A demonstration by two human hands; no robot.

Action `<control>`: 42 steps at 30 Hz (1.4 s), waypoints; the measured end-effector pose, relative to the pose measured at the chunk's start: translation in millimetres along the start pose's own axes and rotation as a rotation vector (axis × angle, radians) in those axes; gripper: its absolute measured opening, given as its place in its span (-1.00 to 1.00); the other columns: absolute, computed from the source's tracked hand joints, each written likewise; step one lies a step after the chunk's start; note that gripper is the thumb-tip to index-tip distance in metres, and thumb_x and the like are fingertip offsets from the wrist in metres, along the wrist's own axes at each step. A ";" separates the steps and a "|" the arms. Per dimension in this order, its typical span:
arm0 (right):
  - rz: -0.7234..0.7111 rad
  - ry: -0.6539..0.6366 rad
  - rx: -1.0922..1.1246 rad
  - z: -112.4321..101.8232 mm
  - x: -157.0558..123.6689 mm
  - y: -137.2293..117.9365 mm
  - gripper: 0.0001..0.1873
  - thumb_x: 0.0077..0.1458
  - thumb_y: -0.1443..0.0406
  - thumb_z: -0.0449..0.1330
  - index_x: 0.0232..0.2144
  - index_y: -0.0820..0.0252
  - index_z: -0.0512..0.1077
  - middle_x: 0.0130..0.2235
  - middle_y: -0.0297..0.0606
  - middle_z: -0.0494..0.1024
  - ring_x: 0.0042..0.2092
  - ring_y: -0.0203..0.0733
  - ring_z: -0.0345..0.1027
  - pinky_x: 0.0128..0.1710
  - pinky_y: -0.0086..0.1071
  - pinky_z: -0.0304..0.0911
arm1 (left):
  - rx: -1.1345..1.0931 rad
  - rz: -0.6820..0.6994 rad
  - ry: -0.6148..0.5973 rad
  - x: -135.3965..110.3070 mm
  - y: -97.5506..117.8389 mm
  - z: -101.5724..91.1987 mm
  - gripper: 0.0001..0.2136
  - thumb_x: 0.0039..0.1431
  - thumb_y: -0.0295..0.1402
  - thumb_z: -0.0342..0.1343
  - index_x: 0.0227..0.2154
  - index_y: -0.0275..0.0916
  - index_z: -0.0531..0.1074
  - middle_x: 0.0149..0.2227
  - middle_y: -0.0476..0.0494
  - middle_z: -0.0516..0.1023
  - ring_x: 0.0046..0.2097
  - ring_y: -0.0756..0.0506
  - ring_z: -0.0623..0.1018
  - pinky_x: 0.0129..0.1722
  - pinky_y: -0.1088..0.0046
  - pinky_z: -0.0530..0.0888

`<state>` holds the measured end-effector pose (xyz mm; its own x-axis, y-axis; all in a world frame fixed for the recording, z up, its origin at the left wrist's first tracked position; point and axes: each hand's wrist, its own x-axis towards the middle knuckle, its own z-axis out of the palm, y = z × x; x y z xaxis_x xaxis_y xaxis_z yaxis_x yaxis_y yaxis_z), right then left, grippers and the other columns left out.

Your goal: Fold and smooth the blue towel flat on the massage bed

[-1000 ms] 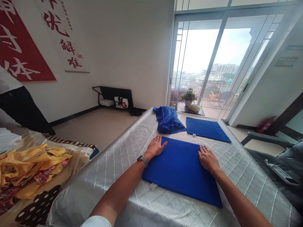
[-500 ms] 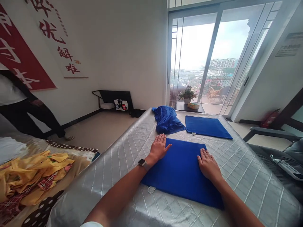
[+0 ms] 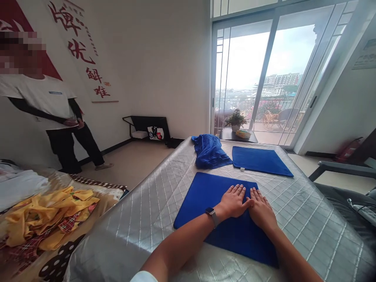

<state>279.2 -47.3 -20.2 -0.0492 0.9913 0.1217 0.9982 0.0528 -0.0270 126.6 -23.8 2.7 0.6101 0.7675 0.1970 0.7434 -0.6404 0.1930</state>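
Observation:
A flat blue cloth (image 3: 199, 199) lies spread on the silver quilted cover (image 3: 141, 203) in front of me. My left hand (image 3: 235, 200), with a watch on the wrist, rests flat on the right half of this cloth, fingers stretched out. Close beside it, my right hand (image 3: 262, 207) lies flat along the cloth's right edge, its fingers extended. The two thumbs meet or nearly meet. Beyond them, a second flat blue cloth (image 3: 261, 159) lies at the far right, a small white tag at its near edge. To its left sits a crumpled blue cloth (image 3: 210, 150).
Yellow and plaid clothing (image 3: 49, 215) is heaped on a surface at left, near white fabric (image 3: 23, 188). A person (image 3: 44, 105) stands beyond it. A small table with a potted plant (image 3: 235, 119) stands by the glass door. A dark armchair (image 3: 340, 192) is at right.
My left hand has moved right across the cloth, from its left edge to beside my right hand. The right hand stays near the right edge. The view has shifted left, showing more of the person.

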 end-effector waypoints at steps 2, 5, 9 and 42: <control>0.019 -0.002 0.030 -0.7 1.5 -1.6 -0.30 0.32 0.16 -0.29 0.37 0.46 0.02 0.41 -0.07 0.00 0.42 -0.03 -0.21 0.37 -0.10 -0.19 | 0.004 -0.049 -0.021 -12.9 -22.3 -5.5 -0.31 0.41 0.04 -0.49 0.37 -0.35 0.05 0.41 -0.26 0.05 0.42 -0.14 0.01 0.37 0.22 0.00; 0.034 -0.004 0.045 -1.3 2.5 -2.8 -0.29 0.32 0.15 -0.31 0.38 0.44 0.00 0.42 -0.10 -0.02 0.43 -0.06 -0.23 0.37 -0.10 -0.21 | 0.013 -0.150 -0.025 -36.0 -63.9 -19.6 -0.27 0.39 0.10 -0.48 0.37 -0.34 0.04 0.41 -0.27 0.00 0.43 -0.15 -0.02 0.38 0.19 -0.03; 0.027 -0.020 0.016 -0.3 2.6 -1.5 -0.29 0.32 0.14 -0.32 0.38 0.46 0.00 0.42 -0.11 -0.03 0.43 -0.08 -0.24 0.38 -0.12 -0.21 | 0.049 -0.337 -0.022 -64.5 -117.8 -35.3 -0.26 0.39 0.12 -0.44 0.38 -0.35 0.03 0.41 -0.32 0.01 0.42 -0.20 -0.01 0.38 0.11 -0.01; 0.077 -0.036 0.046 -7.0 48.7 -1.2 -0.31 0.35 0.12 -0.28 0.38 0.42 -0.02 0.42 -0.13 -0.03 0.43 -0.12 -0.24 0.38 -0.19 -0.26 | 0.196 -0.525 -0.122 -52.2 -117.8 -58.3 -0.17 0.33 0.17 -0.41 0.35 -0.48 0.06 0.39 -0.43 0.01 0.41 -0.31 0.04 0.36 0.10 0.02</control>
<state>275.9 0.0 -7.3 0.0255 0.9963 0.0815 0.9965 -0.0189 -0.0808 -8.8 9.9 25.7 0.1635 0.9865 0.0084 0.9852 -0.1638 0.0507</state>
